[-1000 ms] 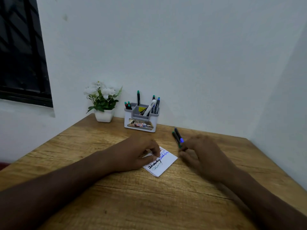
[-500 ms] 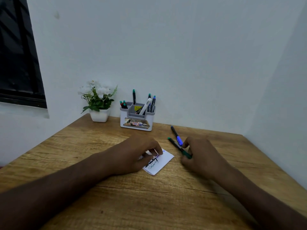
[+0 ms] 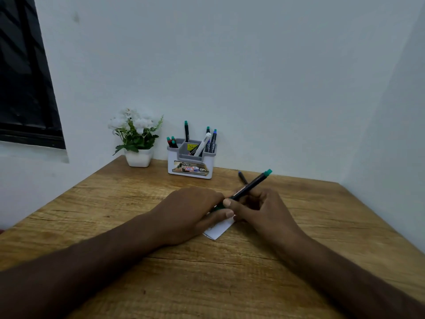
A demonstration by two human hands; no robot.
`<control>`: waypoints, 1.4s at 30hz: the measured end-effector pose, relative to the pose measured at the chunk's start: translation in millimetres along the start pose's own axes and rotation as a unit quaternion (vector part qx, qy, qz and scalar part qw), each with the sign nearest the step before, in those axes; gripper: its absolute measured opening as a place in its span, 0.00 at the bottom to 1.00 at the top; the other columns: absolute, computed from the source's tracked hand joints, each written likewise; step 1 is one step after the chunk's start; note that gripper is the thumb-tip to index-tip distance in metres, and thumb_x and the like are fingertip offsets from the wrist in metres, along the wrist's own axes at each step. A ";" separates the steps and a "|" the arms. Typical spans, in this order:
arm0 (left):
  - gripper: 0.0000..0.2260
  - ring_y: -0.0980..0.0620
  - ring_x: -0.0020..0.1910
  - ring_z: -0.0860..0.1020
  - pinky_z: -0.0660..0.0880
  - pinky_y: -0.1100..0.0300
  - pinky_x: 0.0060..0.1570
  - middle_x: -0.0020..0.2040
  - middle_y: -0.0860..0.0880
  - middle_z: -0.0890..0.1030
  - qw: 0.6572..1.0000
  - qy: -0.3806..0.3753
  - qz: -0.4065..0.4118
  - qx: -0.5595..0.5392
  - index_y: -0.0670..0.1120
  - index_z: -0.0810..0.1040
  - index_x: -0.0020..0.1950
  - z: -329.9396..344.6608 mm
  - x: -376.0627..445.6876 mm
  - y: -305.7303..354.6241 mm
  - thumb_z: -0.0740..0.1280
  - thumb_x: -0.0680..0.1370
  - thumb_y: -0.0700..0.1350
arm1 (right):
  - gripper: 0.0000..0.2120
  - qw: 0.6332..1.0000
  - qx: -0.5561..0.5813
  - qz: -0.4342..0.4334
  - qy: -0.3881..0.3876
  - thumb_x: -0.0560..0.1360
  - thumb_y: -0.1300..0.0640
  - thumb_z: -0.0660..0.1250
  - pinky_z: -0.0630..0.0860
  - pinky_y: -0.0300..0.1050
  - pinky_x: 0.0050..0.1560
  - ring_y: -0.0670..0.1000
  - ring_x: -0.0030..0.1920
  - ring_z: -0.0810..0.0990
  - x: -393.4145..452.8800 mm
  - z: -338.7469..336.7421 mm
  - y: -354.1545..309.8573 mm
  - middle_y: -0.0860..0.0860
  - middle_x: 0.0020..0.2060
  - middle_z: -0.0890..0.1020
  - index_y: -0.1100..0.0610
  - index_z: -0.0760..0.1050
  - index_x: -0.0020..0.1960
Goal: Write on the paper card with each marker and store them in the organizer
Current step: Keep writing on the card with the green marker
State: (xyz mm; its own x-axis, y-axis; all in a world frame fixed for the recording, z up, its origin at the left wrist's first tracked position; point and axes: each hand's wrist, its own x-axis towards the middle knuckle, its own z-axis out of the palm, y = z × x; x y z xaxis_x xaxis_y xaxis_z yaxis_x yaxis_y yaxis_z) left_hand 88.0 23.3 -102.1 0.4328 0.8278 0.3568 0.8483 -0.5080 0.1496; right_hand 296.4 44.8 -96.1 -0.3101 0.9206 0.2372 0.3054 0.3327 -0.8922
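Right hand point(image 3: 259, 208) grips the green marker point(image 3: 250, 185) mid-barrel, fingers curled round it. Barrel tilted: green tail end up and away to the right, toward the back wall; the other end points down-left at the left hand. Left hand point(image 3: 195, 210) curls its fingers at that lower end, thumb and forefinger apparently on the green cap; looks like a cap pull, though the cap itself is mostly hidden. Paper card point(image 3: 219, 229) lies flat on the table point(image 3: 207, 284) directly under both hands, one white corner showing. Judgement: the cap should come off along the barrel's long axis, toward the left; the card is then just below the tip. Blue marker point(image 3: 242, 177) lies on the table just behind the right hand. Organizer point(image 3: 190, 168) stands well beyond, against the wall, nearer the left hand, several markers already in it.
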 end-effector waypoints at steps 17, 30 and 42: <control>0.21 0.56 0.41 0.78 0.74 0.54 0.43 0.46 0.55 0.83 0.999 0.036 -0.008 -0.012 0.55 0.77 0.57 7.4 4.1 -20.6 0.49 0.87 0.63 | 0.13 0.953 0.296 0.038 -0.053 0.85 0.57 0.62 0.86 0.45 0.58 0.53 0.55 0.90 -2.0 8.3 -0.6 0.58 0.52 0.90 0.62 0.83 0.57; 0.21 0.61 0.48 0.78 0.70 0.66 0.45 0.48 0.68 0.79 0.990 0.016 -0.006 -0.138 0.54 0.78 0.58 1.0 -1.6 -23.4 0.49 0.87 0.63 | 0.18 0.950 0.296 0.028 0.100 0.85 0.47 0.63 0.83 0.49 0.49 0.54 0.48 0.86 16.3 -13.2 2.5 0.55 0.51 0.88 0.60 0.84 0.52; 0.13 0.63 0.54 0.73 0.74 0.62 0.50 0.56 0.63 0.74 0.994 -0.068 0.020 -0.081 0.61 0.68 0.58 -0.8 -4.3 -32.2 0.66 0.81 0.65 | 0.10 0.977 0.208 0.043 0.035 0.78 0.71 0.68 0.83 0.56 0.52 0.58 0.42 0.83 10.3 -10.9 8.9 0.60 0.40 0.85 0.61 0.86 0.44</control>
State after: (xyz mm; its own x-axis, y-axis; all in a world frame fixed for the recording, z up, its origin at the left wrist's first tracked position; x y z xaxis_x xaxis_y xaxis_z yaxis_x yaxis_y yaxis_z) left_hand 58.6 35.9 -107.7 0.5121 0.8251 0.2386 0.7738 -0.5637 0.2889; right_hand 305.7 59.5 -97.3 -0.2316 0.9584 0.1667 -0.0691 0.1547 -0.9855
